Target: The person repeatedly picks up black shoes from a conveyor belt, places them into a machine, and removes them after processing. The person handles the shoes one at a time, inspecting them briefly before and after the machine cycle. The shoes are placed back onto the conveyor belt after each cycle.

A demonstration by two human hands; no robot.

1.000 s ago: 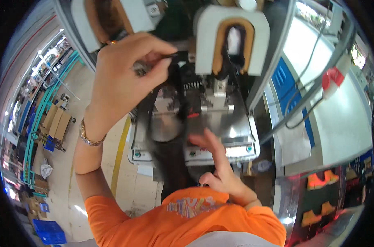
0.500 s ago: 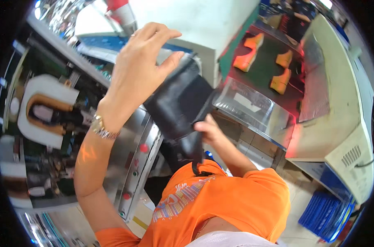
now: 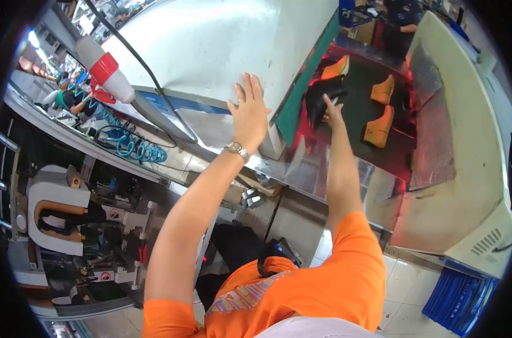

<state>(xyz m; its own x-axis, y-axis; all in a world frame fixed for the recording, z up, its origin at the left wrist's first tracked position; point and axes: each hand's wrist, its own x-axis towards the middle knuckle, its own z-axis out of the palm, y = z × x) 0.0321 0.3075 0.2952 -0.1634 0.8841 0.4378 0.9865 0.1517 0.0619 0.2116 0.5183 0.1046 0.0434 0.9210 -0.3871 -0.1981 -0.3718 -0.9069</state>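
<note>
Left hand point(image 3: 250, 115) raised, empty, fingers spread, in front of a white cabinet point(image 3: 211, 50), right hand point(image 3: 333, 114) closed on a black boot point(image 3: 321, 93), boot at the near left part of a dark belt point(image 3: 358, 93), three orange boots point(image 3: 379, 129) beyond and to its right, red light along the belt's edges.

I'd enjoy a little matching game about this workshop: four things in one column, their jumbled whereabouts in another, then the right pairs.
Things
1. Black, shiny boot-shaped piece
2. Silver metal-link wristwatch
3. Orange boot-shaped pieces
4. Stacked blue plastic crates

Whereabouts
A. Low down on the right side of the picture, by the pale tiled floor
B. On the person's left wrist
C. At the right-hand grip
D. Spread across a dark, flat surface with a red glow at its edges

Pairs: 1-C, 2-B, 3-D, 4-A
</note>
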